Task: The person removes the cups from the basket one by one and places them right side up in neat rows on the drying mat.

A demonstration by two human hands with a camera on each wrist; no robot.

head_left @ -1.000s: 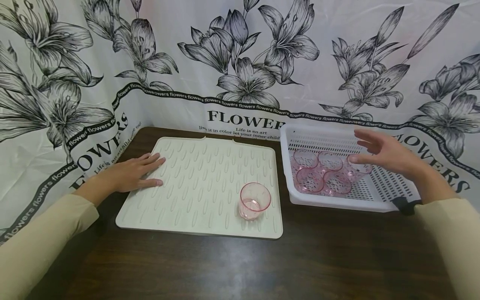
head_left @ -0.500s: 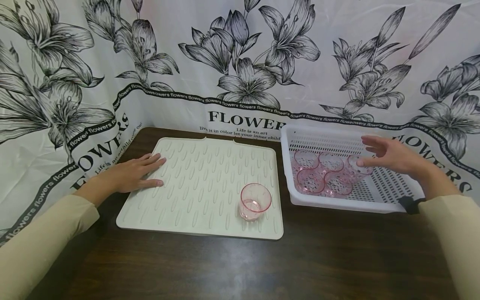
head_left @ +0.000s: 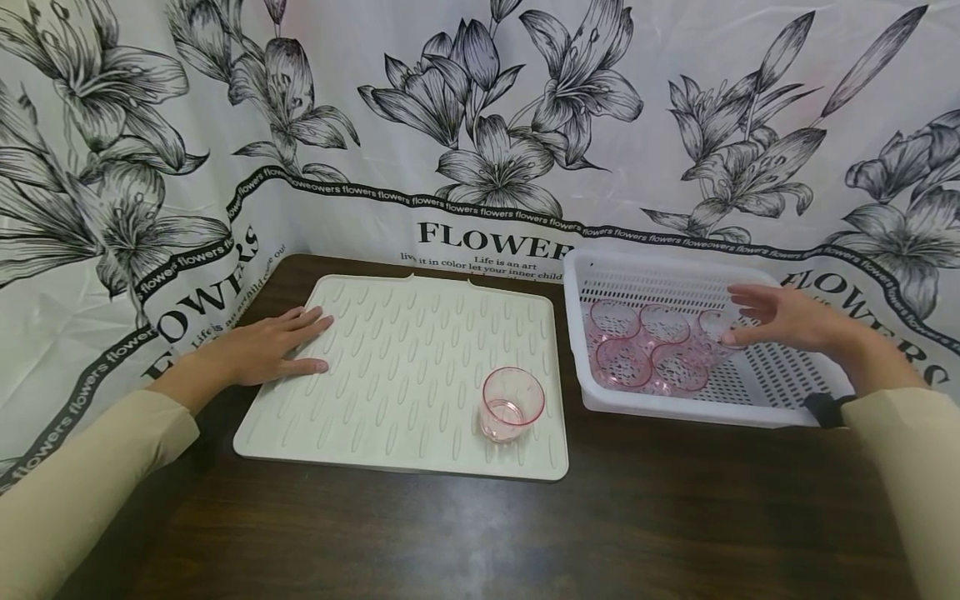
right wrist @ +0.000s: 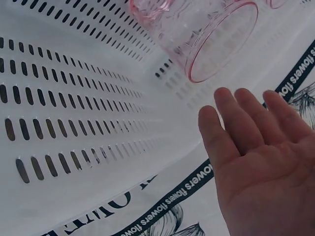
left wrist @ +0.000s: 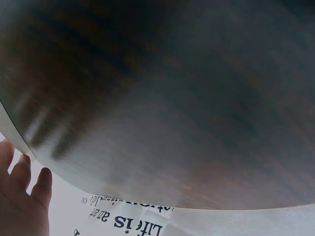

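My left hand (head_left: 258, 348) rests flat, fingers spread, on the left edge of a cream ridged drying mat (head_left: 405, 375). A clear pink-rimmed drinking glass (head_left: 512, 406) stands upright on the mat's right side. My right hand (head_left: 795, 322) hovers over the white perforated basket (head_left: 675, 410), its thumb near the rim of the rightmost pink glass (head_left: 708, 346), partly covering it. In the right wrist view the fingers of the right hand (right wrist: 266, 152) are extended and apart from the nearby glass (right wrist: 211, 44). The left wrist view shows part of the left hand (left wrist: 24, 196).
Several more pink glasses (head_left: 624, 364) stand close together in the basket's left half. A black piece (head_left: 823, 410) sits at the basket's front right corner. Behind the dark wooden table (head_left: 480, 533) hangs a white flower-print cloth (head_left: 420, 100).
My right hand has moved slightly right and lower over the basket, its thumb shifting off the rightmost glass's left side. The left hand and the glass on the mat stay put.
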